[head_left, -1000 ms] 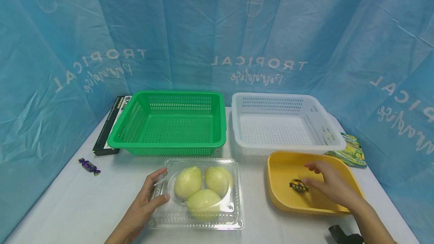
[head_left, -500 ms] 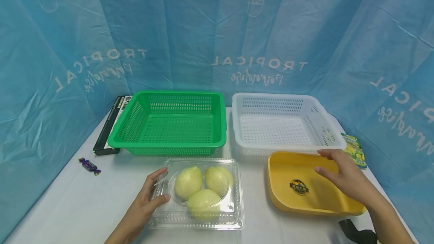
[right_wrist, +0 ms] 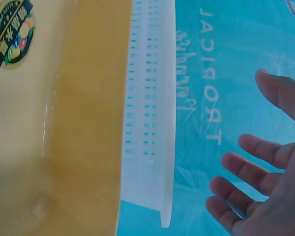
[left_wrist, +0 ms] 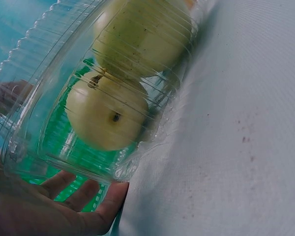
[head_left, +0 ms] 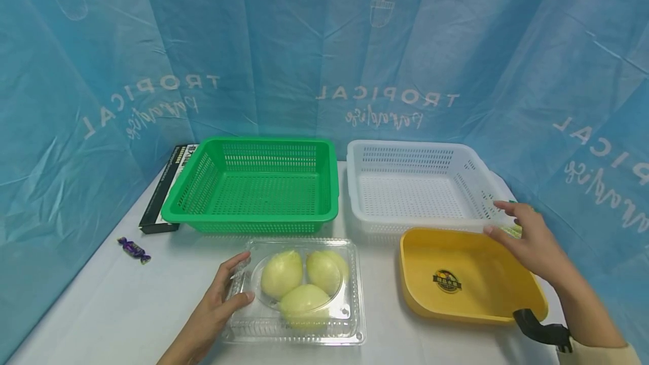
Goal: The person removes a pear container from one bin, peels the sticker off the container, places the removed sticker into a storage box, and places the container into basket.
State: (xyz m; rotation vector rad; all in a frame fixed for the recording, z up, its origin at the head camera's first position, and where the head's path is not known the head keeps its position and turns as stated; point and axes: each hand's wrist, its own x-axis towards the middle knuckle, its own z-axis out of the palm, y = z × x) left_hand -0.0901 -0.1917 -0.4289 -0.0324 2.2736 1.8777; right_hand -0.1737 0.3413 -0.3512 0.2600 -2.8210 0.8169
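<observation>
My left hand [head_left: 218, 303] holds the left edge of a transparent plastic clamshell box [head_left: 284, 328] standing on the table. Its thumb lies over the lid, while the fingers reach along the side, as the left wrist view shows. Inside the box are three pale yellow-green pears [head_left: 281, 275]. My right hand [head_left: 532, 244] is above the right end of a yellow plastic basin [head_left: 487, 280], close to the front right corner of a white basket [head_left: 426, 221]. Its fingers are loosely bent with nothing between them, and the right wrist view shows the palm [right_wrist: 278, 209] bare.
Left of the white basket sits a green perforated basket [head_left: 253, 224]. A black-and-white box [head_left: 161, 199] leans in beside it, with a purple wrapped candy [head_left: 134, 249] nearer the front. Behind my right hand a green-and-yellow packet [head_left: 514, 231] is mostly hidden. Blue curtain [head_left: 284, 44] surrounds the table.
My right hand has moved from over the middle of the yellow basin to the right and farther back, near the white basket's corner. The left hand and the box have not moved.
</observation>
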